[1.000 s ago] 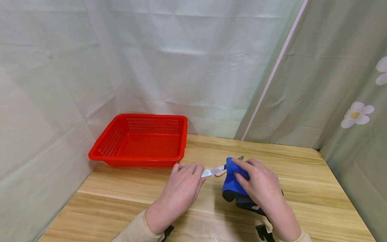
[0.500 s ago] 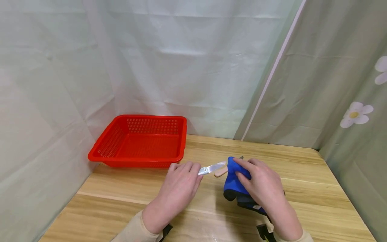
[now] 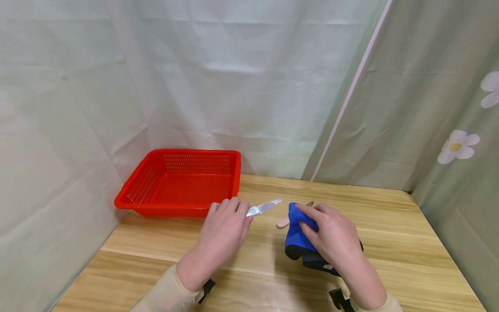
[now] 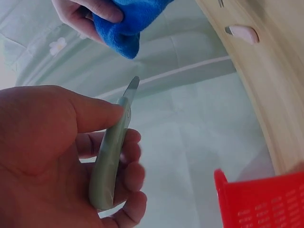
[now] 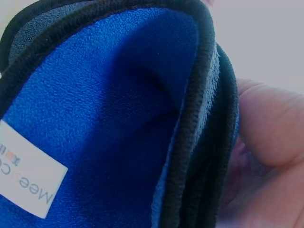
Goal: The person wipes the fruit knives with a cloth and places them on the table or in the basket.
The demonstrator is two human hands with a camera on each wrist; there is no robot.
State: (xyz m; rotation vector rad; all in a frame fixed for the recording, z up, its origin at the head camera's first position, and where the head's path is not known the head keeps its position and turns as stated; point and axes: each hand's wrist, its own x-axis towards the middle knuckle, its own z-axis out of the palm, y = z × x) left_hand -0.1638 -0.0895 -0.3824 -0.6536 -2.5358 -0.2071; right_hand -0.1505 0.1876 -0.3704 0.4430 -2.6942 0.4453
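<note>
My left hand grips a folding knife with its blade out, pointing right and slightly up. In the left wrist view, the thumb presses the pale green handle against curled fingers. A blue cloth with dark edging hangs from my right hand, pinched between thumb and fingers. The blade tip stands apart from the cloth. Up close in the right wrist view, the folded cloth shows a grey reverse side and a white label. A second knife with a pinkish handle lies on the table, partly hidden by the cloth.
A red plastic basket with slotted sides stands at the back left of the wooden table, just beyond my left hand. Pale curtains hang behind and along both sides. Dark camera mounts sit at the wrists.
My left hand has drawn the knife leftward, away from the cloth; its tip was at the cloth a second ago. The right hand keeps its pinch on the cloth, nearly still.
</note>
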